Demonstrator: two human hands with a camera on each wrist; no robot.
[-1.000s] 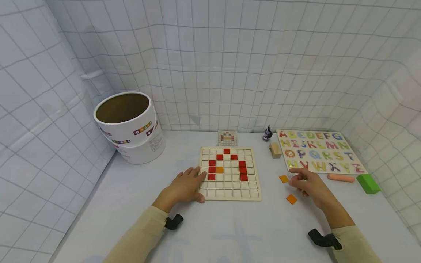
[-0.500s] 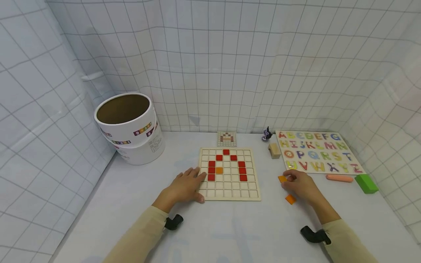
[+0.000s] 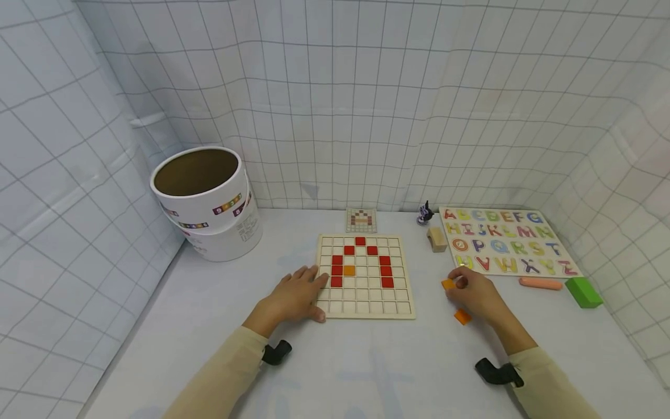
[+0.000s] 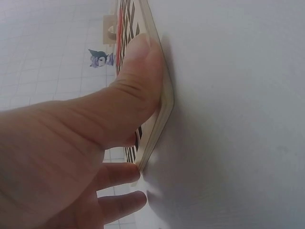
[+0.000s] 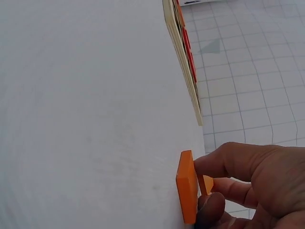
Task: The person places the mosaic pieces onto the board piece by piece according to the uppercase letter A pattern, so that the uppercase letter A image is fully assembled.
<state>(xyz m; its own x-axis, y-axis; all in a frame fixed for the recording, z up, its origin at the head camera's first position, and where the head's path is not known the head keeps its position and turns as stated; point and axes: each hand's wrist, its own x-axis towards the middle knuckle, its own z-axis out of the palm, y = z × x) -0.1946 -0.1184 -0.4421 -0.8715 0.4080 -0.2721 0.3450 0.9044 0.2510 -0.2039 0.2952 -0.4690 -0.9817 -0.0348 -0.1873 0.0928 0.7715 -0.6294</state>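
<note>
Nearest, loose on the white table (image 3: pixel 377 361): one orange tile (image 3: pixel 463 316), just below the right hand (image 3: pixel 476 294). Since a second ago, drawn in from beside the alphabet puzzle (image 3: pixel 506 241) and closed finger and thumb on a second orange tile (image 5: pixel 187 187); pinch now made, probably lifting one edge, though hard to tell for sure. Flat, square, thick-edged, plain orange, just right of the grid board (image 3: pixel 365 276). Left hand (image 3: pixel 295 297) unmoved, fingers relaxed, thumb pressing the board's near left edge. On the board: red tiles in an arch, one orange tile inside. Farther back, a pattern card (image 3: pixel 361 220) and a white tub (image 3: pixel 204 201).
</note>
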